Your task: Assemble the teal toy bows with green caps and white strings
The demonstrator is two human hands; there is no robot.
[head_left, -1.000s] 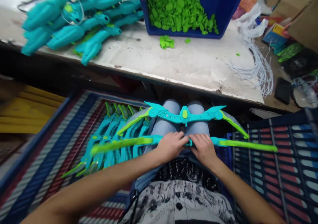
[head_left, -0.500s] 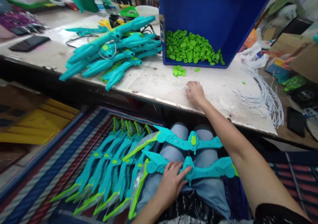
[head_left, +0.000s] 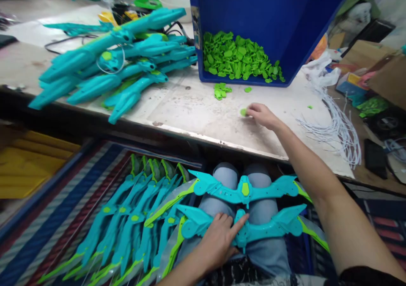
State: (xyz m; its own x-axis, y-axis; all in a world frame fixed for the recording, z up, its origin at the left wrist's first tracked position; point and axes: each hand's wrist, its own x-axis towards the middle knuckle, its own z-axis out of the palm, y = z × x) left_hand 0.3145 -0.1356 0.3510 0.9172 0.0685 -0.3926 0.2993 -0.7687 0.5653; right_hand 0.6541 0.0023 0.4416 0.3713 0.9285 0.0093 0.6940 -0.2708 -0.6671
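Note:
Across my lap lies a turquoise toy bow (head_left: 269, 232) with bright green limbs. My left hand (head_left: 217, 239) grips it just left of its middle, the index finger stretched over the centre piece. Between the fingertips of my right hand (head_left: 264, 116) is a small flat green plastic piece (head_left: 243, 112), held just over the table. Farther out on my knees rests a second toy bow (head_left: 218, 188), whose centre carries a green insert (head_left: 245, 188). A few loose green pieces (head_left: 222, 91) lie on the table before the blue bin (head_left: 253, 6).
More green pieces (head_left: 241, 55) fill the tipped bin's lower part. Turquoise bow bodies (head_left: 127, 74) are piled at the table's left. White cords (head_left: 341, 125) hang over its right side. Several assembled bows (head_left: 127, 222) stand in a row on striped fabric (head_left: 63, 218) at my left.
My right hand has shifted right and slightly toward me, and a green piece now shows in its fingertips. My left hand stays on the near bow. The view has moved somewhat.

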